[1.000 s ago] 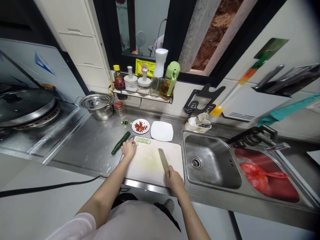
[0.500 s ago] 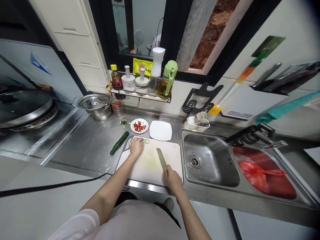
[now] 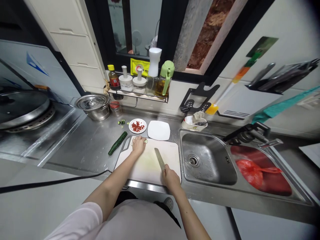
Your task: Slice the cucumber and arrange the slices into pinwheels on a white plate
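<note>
Steel counter (image 3: 82, 146); left hand (image 3: 138, 145) palm-down over slices (image 3: 146, 141), right hand (image 3: 171, 178) gripping knife (image 3: 159, 158)

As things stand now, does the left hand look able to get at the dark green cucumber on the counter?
Probably yes: the dark green cucumber lies uncovered near the left hand, with only the cutting board's flat handle end between them.

Grey knife (image 3: 159, 158), white cutting board (image 3: 147, 165) (faintly greenish mid-surface)
</note>
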The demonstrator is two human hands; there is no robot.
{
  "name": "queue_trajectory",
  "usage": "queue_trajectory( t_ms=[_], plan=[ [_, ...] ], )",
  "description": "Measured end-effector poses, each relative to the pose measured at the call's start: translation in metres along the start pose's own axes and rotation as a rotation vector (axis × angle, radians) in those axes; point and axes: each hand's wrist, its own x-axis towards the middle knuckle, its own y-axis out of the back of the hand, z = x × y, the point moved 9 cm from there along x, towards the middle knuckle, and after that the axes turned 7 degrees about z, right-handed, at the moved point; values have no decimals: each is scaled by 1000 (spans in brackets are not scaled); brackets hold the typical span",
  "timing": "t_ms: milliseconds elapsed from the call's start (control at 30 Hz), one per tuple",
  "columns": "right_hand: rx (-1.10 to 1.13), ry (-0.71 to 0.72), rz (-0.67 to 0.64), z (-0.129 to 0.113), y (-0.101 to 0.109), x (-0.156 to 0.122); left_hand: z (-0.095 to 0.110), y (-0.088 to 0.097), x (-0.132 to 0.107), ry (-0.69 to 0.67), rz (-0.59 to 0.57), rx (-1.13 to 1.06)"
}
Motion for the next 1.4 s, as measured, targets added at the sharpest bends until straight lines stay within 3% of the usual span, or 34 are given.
queue_trajectory(
  t_ms=[133,233,367,500,867,1067,1400],
  plan=[
    [-1,-1,8,0,-1,0,3,5,0,1,18,-25],
    [1,4,21,1,-1,0,-2,6,-5,93,-20,-109],
    [-6,10,37,1,0,0,-13,4,-27,225,-105,-248],
    [-12,28,33,-2,0,0,-21,0,-51,248,-170,-289],
    [-45,47,57,-7,5,-5,-46,-7,-57,227,23,-366],
    [-86,171,59,-33,5,-18,-57,-10,-56,264,29,-462],
    [-105,238,43,-54,0,-18,-63,-16,-51,264,47,-367]
  ],
)
